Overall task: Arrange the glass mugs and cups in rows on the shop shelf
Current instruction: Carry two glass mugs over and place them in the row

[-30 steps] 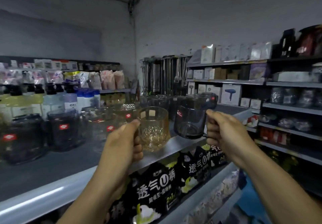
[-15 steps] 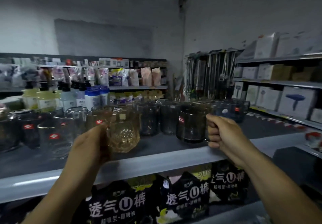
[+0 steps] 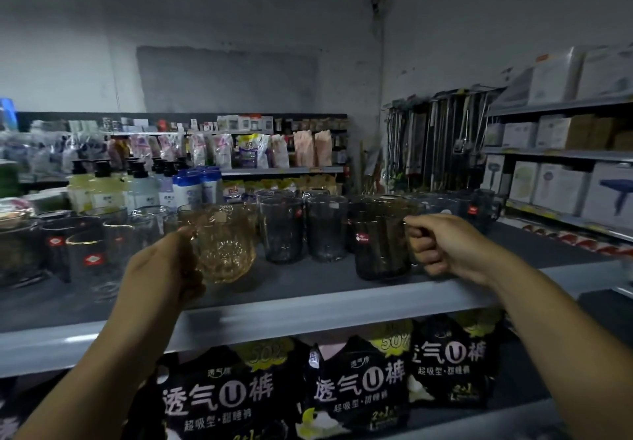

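Observation:
My left hand [image 3: 164, 268] grips the handle of an amber patterned glass mug [image 3: 224, 248], held just above the grey shelf [image 3: 308, 313] near its front. My right hand [image 3: 442, 248] grips the handle of a dark smoky glass mug [image 3: 378, 244] whose base sits at or just over the shelf surface. Behind them stand two dark ribbed tumblers [image 3: 282, 230] and more dark mugs [image 3: 479, 210] towards the right. To the left stand several clear and dark glasses with red labels [image 3: 92, 258].
Soap bottles [image 3: 102, 186] stand behind the glasses at the left. Black packets with white writing [image 3: 359, 385] hang under the shelf. Boxed goods [image 3: 565, 182] fill shelves at the right. Bare shelf shows at the front and far right.
The view has swung left and squared up to the shelf. Both hands keep their mugs; the amber mug has moved a little left and the dark mug has come down to the shelf.

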{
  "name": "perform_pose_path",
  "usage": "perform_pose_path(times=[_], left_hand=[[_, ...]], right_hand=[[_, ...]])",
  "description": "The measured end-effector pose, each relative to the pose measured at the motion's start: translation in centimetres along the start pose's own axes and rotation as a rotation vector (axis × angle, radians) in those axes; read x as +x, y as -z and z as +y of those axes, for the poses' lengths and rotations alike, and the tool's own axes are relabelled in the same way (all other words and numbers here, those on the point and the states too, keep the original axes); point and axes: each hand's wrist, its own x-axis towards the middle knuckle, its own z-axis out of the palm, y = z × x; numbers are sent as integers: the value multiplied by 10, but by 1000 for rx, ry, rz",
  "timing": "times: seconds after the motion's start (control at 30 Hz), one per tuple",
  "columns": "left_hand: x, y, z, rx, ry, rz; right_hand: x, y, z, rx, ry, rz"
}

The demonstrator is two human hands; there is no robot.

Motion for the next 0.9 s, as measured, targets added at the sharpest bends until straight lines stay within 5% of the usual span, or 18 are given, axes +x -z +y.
perform_pose_path(times=[0.47,0.63,0.9], left_hand=[[-31,-30,22,-52,-83,69],[-30,-29,20,-62,-64,63],[-37,-30,19,-57,-69,58]], right_hand=[[6,7,20,-514,194,221],[-2,-3,25,-735,585,489],[1,-20,23,-930,710,461]])
